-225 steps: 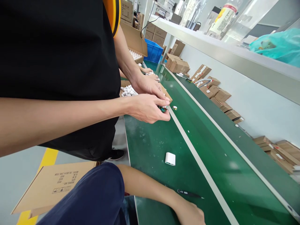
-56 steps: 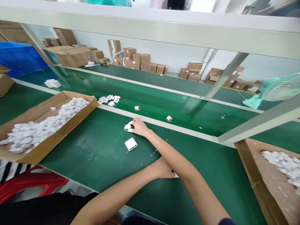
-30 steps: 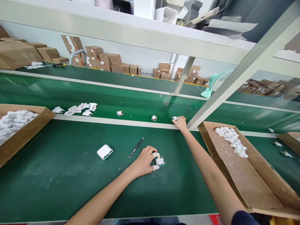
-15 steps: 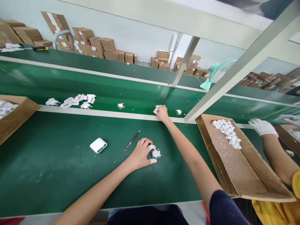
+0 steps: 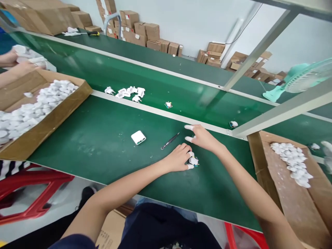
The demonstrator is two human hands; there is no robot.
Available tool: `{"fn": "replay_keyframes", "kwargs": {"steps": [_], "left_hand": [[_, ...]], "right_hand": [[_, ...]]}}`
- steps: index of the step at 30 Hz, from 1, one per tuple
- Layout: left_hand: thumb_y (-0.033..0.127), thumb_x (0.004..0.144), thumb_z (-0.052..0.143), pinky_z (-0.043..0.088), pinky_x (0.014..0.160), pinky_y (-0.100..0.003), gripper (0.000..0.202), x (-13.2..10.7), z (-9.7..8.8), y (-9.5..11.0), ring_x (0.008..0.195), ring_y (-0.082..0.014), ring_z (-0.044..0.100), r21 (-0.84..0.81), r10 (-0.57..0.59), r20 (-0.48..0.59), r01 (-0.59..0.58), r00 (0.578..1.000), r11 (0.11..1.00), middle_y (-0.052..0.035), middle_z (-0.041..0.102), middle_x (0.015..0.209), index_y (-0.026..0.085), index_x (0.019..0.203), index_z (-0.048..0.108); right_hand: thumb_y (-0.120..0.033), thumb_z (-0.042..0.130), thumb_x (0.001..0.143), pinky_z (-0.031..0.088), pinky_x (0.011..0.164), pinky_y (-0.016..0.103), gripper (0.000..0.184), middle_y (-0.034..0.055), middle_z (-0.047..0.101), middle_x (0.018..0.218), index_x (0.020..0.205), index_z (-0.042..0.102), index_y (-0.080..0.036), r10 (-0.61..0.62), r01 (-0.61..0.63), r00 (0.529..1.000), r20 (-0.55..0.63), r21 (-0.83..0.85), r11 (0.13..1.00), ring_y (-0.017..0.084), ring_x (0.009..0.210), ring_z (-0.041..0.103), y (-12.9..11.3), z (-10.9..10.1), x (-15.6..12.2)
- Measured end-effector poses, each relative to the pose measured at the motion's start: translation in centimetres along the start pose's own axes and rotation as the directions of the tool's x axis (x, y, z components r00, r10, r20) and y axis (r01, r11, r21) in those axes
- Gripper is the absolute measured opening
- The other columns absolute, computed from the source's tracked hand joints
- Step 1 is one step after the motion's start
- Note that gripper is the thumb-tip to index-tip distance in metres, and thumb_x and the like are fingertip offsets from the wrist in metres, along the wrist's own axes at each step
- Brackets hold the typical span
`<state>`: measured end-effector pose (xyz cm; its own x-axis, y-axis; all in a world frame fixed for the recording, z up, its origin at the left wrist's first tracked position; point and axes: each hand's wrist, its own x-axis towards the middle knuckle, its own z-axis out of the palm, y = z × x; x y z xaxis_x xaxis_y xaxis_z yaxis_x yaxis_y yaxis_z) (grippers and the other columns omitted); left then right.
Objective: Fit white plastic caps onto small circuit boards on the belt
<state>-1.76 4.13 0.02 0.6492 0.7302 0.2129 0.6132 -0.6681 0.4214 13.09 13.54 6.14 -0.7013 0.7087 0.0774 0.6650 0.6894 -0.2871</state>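
My left hand [image 5: 177, 159] lies on the green bench, its thumb and finger, in white finger cots, closed about a small circuit board [image 5: 193, 160] with a white top. Above and to the right of it, my right hand [image 5: 204, 139] hovers with cot-covered thumb and forefinger apart; a tiny bit of something shows near the thumb, too small to make out. Black tweezers [image 5: 170, 141] lie just left of both hands. Farther left sits a white plastic charger housing [image 5: 138, 137], green showing at its open end.
Beyond the metal rail are several white plug parts [image 5: 129, 91] and two circuit boards, one mid-belt [image 5: 168, 104], another near the post [image 5: 233, 124]. Cardboard trays of white parts stand left [image 5: 75, 103] and right [image 5: 267, 180]. Co-workers' hands [image 5: 26, 64] hold white parts at far left.
My right hand has come back from the belt toward my left hand, and its fingers have spread. My left hand stays at the circuit board. The view has swung left.
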Motion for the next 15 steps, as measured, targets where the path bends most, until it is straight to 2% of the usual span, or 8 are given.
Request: {"fn": "replay_keyframes", "kwargs": {"steps": [3, 5, 6, 8, 10, 12, 13, 15], "left_hand": [[0.032, 0.079, 0.063, 0.039, 0.101, -0.044, 0.040, -0.1, 0.1, 0.1, 0.117, -0.0313, 0.045, -0.076, -0.018, 0.013, 0.019, 1.000, 0.997, -0.0128, 0.055, 0.119, 0.013, 0.113, 0.057], [0.029, 0.081, 0.060, 0.038, 0.103, -0.044, 0.046, -0.3, 0.1, 0.1, 0.120, -0.0313, 0.045, -0.147, -0.041, 0.012, 0.042, 0.999, 0.988, -0.0131, 0.054, 0.124, 0.014, 0.123, 0.051], [0.029, 0.082, 0.059, 0.039, 0.103, -0.044, 0.047, -0.4, 0.0, 0.0, 0.119, -0.0312, 0.046, -0.175, -0.051, 0.009, 0.051, 0.999, 0.983, -0.0132, 0.053, 0.126, 0.014, 0.126, 0.048], [0.027, 0.082, 0.056, 0.040, 0.101, -0.044, 0.047, -0.5, -0.1, -0.1, 0.118, -0.0312, 0.047, -0.216, -0.057, -0.011, 0.053, 0.998, 0.975, -0.0129, 0.053, 0.126, 0.016, 0.127, 0.046], [0.026, 0.083, 0.056, 0.041, 0.101, -0.044, 0.049, -0.5, -0.2, -0.2, 0.119, -0.0307, 0.047, -0.243, -0.041, -0.038, 0.031, 0.998, 0.970, -0.0119, 0.052, 0.128, 0.018, 0.129, 0.044], [0.025, 0.082, 0.059, 0.040, 0.101, -0.045, 0.052, -0.4, -0.4, -0.3, 0.122, -0.0309, 0.044, -0.231, -0.023, -0.056, 0.009, 0.998, 0.973, -0.0115, 0.051, 0.130, 0.019, 0.130, 0.043], [0.026, 0.080, 0.062, 0.040, 0.101, -0.046, 0.050, -0.3, -0.4, -0.4, 0.123, -0.0314, 0.043, -0.204, -0.015, -0.055, 0.003, 0.998, 0.979, -0.0117, 0.051, 0.129, 0.019, 0.128, 0.045], [0.028, 0.078, 0.066, 0.041, 0.097, -0.047, 0.040, -0.2, -0.5, -0.4, 0.120, -0.0321, 0.043, -0.134, 0.000, -0.035, -0.005, 0.999, 0.991, -0.0120, 0.053, 0.122, 0.018, 0.115, 0.054]], "right_hand": [[-0.026, 0.063, 0.085, 0.037, 0.104, 0.043, 0.057, 0.0164, 0.046, 0.141, 0.137, 0.046, -0.014, -0.277, 0.279, 0.960, -0.036, 0.061, 0.958, 0.029, 0.126, 0.045, -6.1, 0.9, 4.9], [-0.025, 0.065, 0.084, 0.038, 0.102, 0.044, 0.047, 0.0166, 0.033, 0.150, 0.127, 0.054, -0.012, -0.498, 0.497, 0.867, 0.029, 0.034, 0.867, 0.031, 0.132, 0.037, -10.1, 2.7, 8.1], [-0.024, 0.065, 0.084, 0.041, 0.099, 0.044, 0.032, 0.0153, 0.033, 0.150, 0.113, 0.062, -0.011, -0.553, 0.553, 0.831, 0.061, 0.003, 0.833, 0.033, 0.132, 0.035, -11.8, 3.8, 9.4], [-0.018, 0.060, 0.087, 0.046, 0.090, 0.041, 0.014, 0.0160, 0.047, 0.138, 0.098, 0.064, -0.012, -0.589, 0.597, 0.797, 0.134, -0.028, 0.802, 0.031, 0.123, 0.043, -13.9, 5.7, 11.5], [-0.014, 0.056, 0.087, 0.048, 0.082, 0.036, 0.010, 0.0156, 0.060, 0.117, 0.095, 0.063, -0.012, -0.559, 0.566, 0.814, 0.161, -0.001, 0.824, 0.026, 0.107, 0.052, -13.9, 6.6, 12.8], [-0.016, 0.056, 0.087, 0.047, 0.080, 0.032, 0.015, 0.0131, 0.063, 0.105, 0.100, 0.062, -0.012, -0.478, 0.470, 0.874, 0.087, 0.093, 0.878, 0.023, 0.097, 0.056, -11.7, 6.1, 13.0], [-0.018, 0.055, 0.087, 0.047, 0.081, 0.031, 0.019, 0.0118, 0.064, 0.104, 0.104, 0.061, -0.012, -0.388, 0.382, 0.921, 0.017, 0.151, 0.912, 0.022, 0.094, 0.057, -9.8, 5.4, 12.8], [-0.023, 0.052, 0.088, 0.046, 0.082, 0.028, 0.025, 0.0080, 0.066, 0.103, 0.110, 0.060, -0.014, -0.082, 0.110, 0.990, -0.114, 0.269, 0.957, 0.020, 0.091, 0.060, -4.7, 3.3, 11.7]]}}
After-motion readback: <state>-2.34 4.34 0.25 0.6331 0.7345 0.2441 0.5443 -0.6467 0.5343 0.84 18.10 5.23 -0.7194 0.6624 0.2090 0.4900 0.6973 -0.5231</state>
